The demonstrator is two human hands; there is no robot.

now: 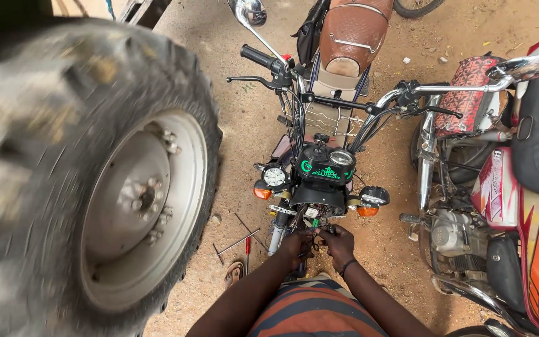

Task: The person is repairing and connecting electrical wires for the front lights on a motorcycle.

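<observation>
Far left, huge knobby rubber tyre (38, 156) on grey steel rim. Thin metal rods (235, 240) on sandy ground. Left hand (297, 242) and right hand (339, 242) pinching wires (314, 226) beneath black motorcycle headlight housing (324, 178) bearing green sticker. Rightward, red motorcycle (519, 187).

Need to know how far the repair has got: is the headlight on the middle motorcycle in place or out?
Out. The housing gapes under the gauges, and both hands work at loose wires there.

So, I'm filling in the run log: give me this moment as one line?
left hand and right hand together at wiring under motorcycle headlight housing | large tyre left | tools on ground
</observation>
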